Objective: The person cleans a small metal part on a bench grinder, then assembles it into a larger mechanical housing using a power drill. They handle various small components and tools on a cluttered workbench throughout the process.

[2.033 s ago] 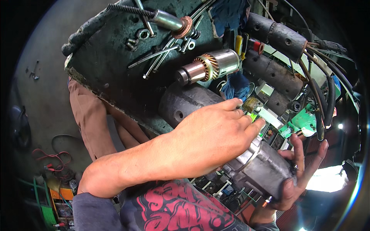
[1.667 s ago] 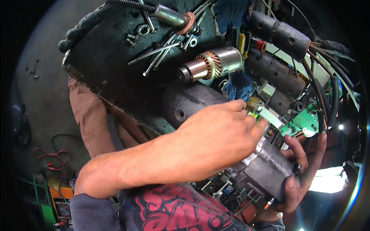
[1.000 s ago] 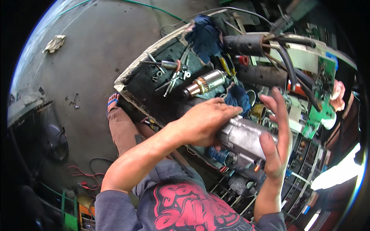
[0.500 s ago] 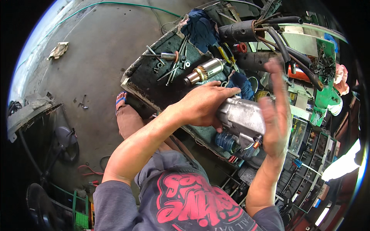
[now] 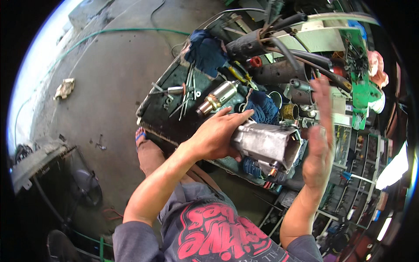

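Metal housing (image 5: 264,140) hangs over the tabletop's (image 5: 150,118) near edge, clasped by the left hand (image 5: 218,135); the right hand (image 5: 318,144), blurred, fingers outstretched, is beside its hollow end. An armature (image 5: 222,94) lies beyond.

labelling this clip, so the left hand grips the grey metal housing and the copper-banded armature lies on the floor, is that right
The place is wrong: the copper-banded armature lies on the dark bench, as the head view shows. The left hand does grip the grey metal housing.
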The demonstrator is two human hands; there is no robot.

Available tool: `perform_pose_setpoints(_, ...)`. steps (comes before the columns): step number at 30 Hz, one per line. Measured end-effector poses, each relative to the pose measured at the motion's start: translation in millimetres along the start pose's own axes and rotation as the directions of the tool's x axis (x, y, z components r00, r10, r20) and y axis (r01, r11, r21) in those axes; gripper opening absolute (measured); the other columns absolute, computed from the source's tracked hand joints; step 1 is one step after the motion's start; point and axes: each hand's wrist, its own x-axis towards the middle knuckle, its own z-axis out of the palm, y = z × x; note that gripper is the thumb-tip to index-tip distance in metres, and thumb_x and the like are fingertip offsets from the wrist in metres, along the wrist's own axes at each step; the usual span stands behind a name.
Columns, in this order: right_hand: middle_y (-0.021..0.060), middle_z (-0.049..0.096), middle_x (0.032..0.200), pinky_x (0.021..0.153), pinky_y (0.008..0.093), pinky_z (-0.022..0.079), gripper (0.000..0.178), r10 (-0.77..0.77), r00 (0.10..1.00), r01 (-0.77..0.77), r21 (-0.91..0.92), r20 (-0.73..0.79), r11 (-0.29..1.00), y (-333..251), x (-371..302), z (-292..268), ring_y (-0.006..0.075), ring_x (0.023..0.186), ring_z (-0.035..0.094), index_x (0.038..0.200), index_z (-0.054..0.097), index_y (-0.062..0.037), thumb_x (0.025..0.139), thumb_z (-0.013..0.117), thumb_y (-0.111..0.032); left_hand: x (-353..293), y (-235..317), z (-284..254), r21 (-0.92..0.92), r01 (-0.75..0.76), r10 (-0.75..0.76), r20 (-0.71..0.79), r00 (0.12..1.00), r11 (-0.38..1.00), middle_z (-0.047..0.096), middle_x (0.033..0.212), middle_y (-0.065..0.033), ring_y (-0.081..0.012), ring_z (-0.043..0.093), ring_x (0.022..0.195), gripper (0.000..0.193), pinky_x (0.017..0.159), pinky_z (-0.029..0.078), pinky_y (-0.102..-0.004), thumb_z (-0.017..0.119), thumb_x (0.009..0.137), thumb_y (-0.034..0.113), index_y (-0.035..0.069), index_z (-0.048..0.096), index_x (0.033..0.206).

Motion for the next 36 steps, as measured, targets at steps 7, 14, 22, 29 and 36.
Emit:
perform_pose_setpoints(7,0.0217,0.052,0.159,0.122,0.0433,0.037,0.070,0.035,0.978,-0.022,0.065,-0.206,0.998,40,-40,8,0.0383,0.146,0.052,0.162,0.043,0.0008,0.103,0.063,-0.031,10,29,-22,0.200,0.134,-0.159,0.119,0.980,0.971,0.048,0.164,-0.0218,-0.0394,0.039,0.157,0.135,0.131,0.029,-0.0501,0.103,0.054,0.024,0.006,0.033,0.168)
perform_pose_setpoints(14,0.0133,0.073,0.119,0.086,0.0341,0.056,0.037,0.700,0.689,-0.612,0.368,-0.187,0.700,116,-121,-3,0.0247,0.097,0.070,0.132,0.073,-0.0042,0.095,0.069,-0.006,60,30,-114,-0.186,0.457,-0.493,-0.343,0.800,0.870,0.074,0.124,-0.0145,-0.0167,0.069,0.112,0.052,0.098,0.057,-0.0285,0.079,0.094,0.003,-0.007,0.063,0.143)
perform_pose_setpoints(22,0.0210,0.074,0.120,0.097,0.0485,0.058,0.058,0.470,0.877,-0.465,-0.068,0.100,0.883,252,-76,103,0.0403,0.113,0.072,0.142,0.064,-0.0091,0.087,0.080,-0.018,104,19,-78,-0.460,0.328,-0.506,-0.346,0.790,0.825,0.074,0.111,-0.0130,-0.0215,0.075,0.095,0.038,0.082,0.061,-0.0304,0.069,0.108,0.019,-0.005,0.065,0.137)
perform_pose_setpoints(29,0.0169,0.079,0.101,0.079,0.0362,0.058,0.067,0.578,0.810,-0.564,0.403,0.099,0.721,245,-62,56,0.0253,0.084,0.076,0.144,0.057,-0.0039,0.080,0.077,-0.002,55,89,-97,-0.585,0.281,-0.605,-0.482,0.634,0.761,0.072,0.109,-0.0139,-0.0222,0.074,0.093,0.038,0.082,0.062,-0.0332,0.067,0.110,0.021,-0.005,0.063,0.137)
perform_pose_setpoints(36,0.0093,0.076,0.096,0.081,0.0285,0.058,0.079,0.383,0.901,0.169,0.977,-0.205,0.127,116,-108,-94,0.0146,0.088,0.073,0.156,0.046,-0.0001,0.085,0.080,0.011,74,224,-1,-0.351,-0.141,-0.117,-0.620,0.776,0.926,0.066,0.131,-0.0211,-0.0289,0.073,0.105,0.053,0.094,0.061,-0.0395,0.059,0.113,0.029,-0.008,0.050,0.149)
